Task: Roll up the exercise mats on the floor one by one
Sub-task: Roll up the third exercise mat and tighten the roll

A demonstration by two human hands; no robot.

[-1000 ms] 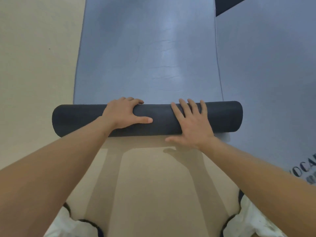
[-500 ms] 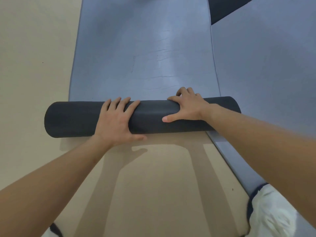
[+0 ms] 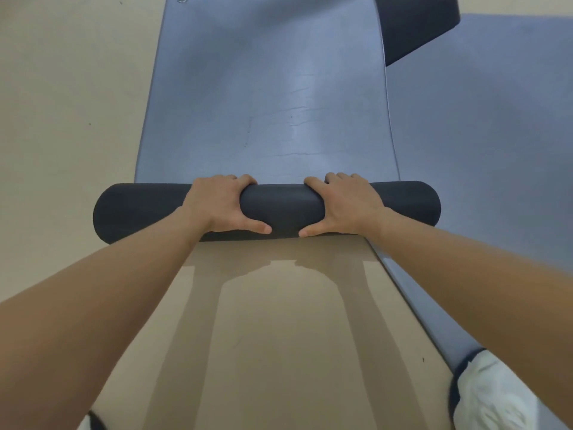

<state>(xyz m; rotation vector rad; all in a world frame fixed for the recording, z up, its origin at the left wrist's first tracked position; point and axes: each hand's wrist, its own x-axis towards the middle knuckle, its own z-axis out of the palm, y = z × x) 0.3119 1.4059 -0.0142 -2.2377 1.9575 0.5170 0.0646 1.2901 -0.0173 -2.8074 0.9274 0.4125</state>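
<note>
Beige smooth floor (image 3: 71, 125) carries two matte blue-grey mats: one (image 3: 266, 97) at frame centre, partly wound into a dark foam cylinder (image 3: 282, 209), another (image 3: 483, 119) flat at right. Left hand (image 3: 218, 206) and right hand (image 3: 348, 206) each clamp their grip around the roll, thumbs underneath.

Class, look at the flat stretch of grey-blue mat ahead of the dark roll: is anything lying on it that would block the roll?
Nothing visible does. The flat grey-blue foam mat ahead of the dark rolled section is bare up to the frame's top edge. The left hand and right hand grip the roll directly.
</note>
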